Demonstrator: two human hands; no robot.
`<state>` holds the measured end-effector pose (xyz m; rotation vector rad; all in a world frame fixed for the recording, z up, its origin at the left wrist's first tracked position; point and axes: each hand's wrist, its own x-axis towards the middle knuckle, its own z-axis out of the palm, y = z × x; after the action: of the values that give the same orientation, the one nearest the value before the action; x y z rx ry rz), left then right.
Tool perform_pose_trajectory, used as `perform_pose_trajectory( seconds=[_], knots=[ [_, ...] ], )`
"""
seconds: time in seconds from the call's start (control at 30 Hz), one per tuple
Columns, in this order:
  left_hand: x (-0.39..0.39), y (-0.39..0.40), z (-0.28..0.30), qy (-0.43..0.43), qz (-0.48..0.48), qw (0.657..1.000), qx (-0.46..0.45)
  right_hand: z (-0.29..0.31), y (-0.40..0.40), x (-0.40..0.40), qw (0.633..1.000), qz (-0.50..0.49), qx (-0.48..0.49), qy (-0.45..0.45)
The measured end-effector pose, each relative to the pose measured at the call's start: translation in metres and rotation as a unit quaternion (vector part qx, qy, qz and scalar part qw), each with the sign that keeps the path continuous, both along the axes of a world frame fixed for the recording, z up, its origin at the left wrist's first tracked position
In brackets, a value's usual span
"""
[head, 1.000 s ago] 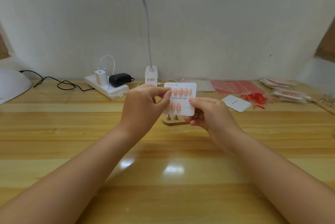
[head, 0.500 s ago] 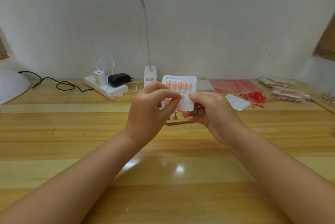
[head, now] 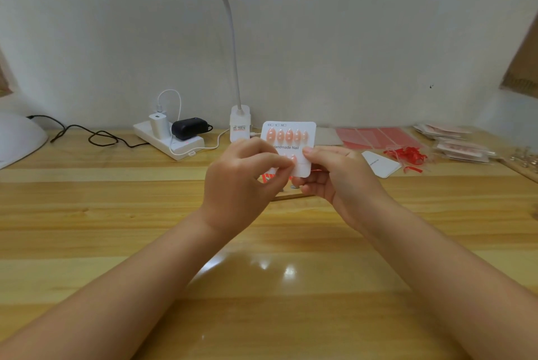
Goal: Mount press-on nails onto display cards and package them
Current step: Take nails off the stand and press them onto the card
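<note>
- Head view gives me both bare hands raised over the wooden table (head: 116,214), meeting at a white display card (head: 302,134) held upright and facing me.
- My right hand (head: 334,176) grips the card at its right edge, thumb on the front face and the other fingers curled behind it.
- My left hand (head: 241,182) has thumb and forefinger pinched together against the card's lower row; whatever sits between those fingertips is too small for me to make out.
- On the card I count five pink press-on nails (head: 288,136) in the top row, above the printed words "Handmade Nail". One more pink nail shows in the lower row just beside my left fingertips; the remainder of that row is hidden by the hand.
- Just under the hands, a small wooden stand (head: 286,197) sits on the table, mostly covered.
- At the far right lie clear packets (head: 463,148) in a loose stack, with pinkish contents I cannot resolve.
- Near them: flat red sheets (head: 375,138), a tangle of red strips (head: 407,154), and a loose white card (head: 381,166) lying flat.
- Against the back wall stand a lit desk lamp (head: 240,123) and a white power strip (head: 168,139) carrying a white charger and a black adapter.
</note>
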<state>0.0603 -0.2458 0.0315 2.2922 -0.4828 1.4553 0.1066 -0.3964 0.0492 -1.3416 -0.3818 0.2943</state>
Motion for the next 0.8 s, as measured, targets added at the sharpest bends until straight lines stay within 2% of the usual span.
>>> perform_pose_trajectory(
  seconds=[0.23,0.57,0.8],
  knots=[
    [-0.0022,0.0001,0.0023,-0.009,0.016,1.000,0.017,-0.0002,-0.0004,0.0000,1.000,0.000,0.000,-0.002],
    [-0.0038,-0.0006,0.0022,0.024,-0.006,1.000,-0.015,0.0005,-0.0009,-0.0009,1.000,-0.007,-0.008,-0.006],
    [-0.0023,0.0010,0.0025,0.011,0.042,0.999,0.025,0.0013,-0.0004,-0.0020,1.000,-0.002,-0.010,-0.017]
  ],
)
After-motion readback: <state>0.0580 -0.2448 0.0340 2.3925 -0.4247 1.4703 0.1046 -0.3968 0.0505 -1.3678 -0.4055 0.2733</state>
